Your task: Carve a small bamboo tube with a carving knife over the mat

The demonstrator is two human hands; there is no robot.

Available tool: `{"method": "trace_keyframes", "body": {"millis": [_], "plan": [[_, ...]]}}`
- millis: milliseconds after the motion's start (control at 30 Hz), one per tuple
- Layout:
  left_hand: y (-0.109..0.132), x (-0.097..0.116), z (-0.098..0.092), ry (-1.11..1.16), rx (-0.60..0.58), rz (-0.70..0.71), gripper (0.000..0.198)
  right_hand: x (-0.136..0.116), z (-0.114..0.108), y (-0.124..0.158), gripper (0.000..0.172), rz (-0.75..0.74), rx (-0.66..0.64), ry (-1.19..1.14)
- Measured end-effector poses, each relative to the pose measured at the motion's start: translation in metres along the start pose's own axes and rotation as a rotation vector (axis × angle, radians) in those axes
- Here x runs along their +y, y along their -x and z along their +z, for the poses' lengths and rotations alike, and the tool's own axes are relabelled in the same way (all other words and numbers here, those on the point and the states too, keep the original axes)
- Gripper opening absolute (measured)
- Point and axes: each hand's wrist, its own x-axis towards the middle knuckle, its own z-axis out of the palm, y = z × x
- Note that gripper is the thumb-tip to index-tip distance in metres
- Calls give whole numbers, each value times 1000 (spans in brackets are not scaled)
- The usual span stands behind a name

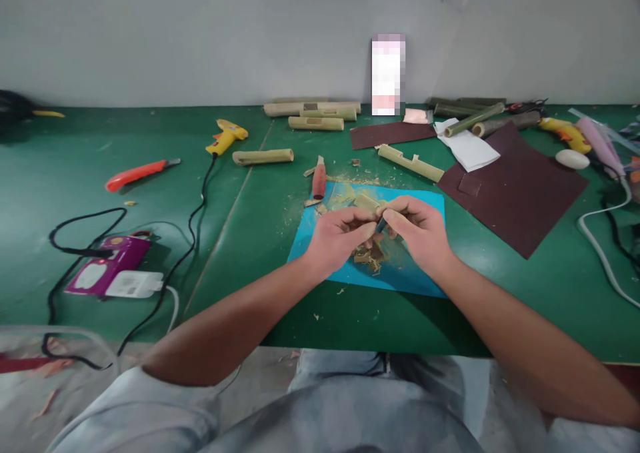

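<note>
Both hands meet over a blue sheet (420, 276) on the green table. My left hand (340, 236) is closed, its thumb and fingertips pinched at a small dark strip (381, 224). From the other side my right hand (417, 230) pinches the same strip between thumb and fingers. Just beyond the fingertips shows a pale bamboo piece (367, 203); whether fingers hold it or it lies on the sheet, I cannot tell. Bamboo shavings (369, 258) lie in a heap below the hands. A red-handled knife (319, 180) rests at the sheet's upper left edge.
Cut bamboo tubes (316, 124) lie along the wall, with another notched bamboo length (410, 163) nearer. Brown sandpaper sheets (520, 200) spread at right. To the left are a yellow glue gun (227, 136), an orange utility knife (137, 176) and a purple power strip (113, 260) with cables.
</note>
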Motion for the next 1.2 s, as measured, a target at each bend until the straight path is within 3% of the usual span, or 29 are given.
{"method": "trace_keyframes", "body": {"millis": [200,400,700,933,1100,1200], "plan": [[0,1,0,-222,156,168,7,2,2,-1,25,49,3,71],[3,4,-1,-345,191,306,6,2,6,2,22,34,33,181],[5,4,0,-206,257,258,11,-2,6,0,18,38,19,192],[4,9,-1,-189,223,192,16,-5,4,0,23,16,-21,190],[3,5,-1,-187,135,228,17,-7,4,0,26,-2,-48,213],[3,1,0,-217,144,233,16,-5,4,0,27,4,-42,237]]}}
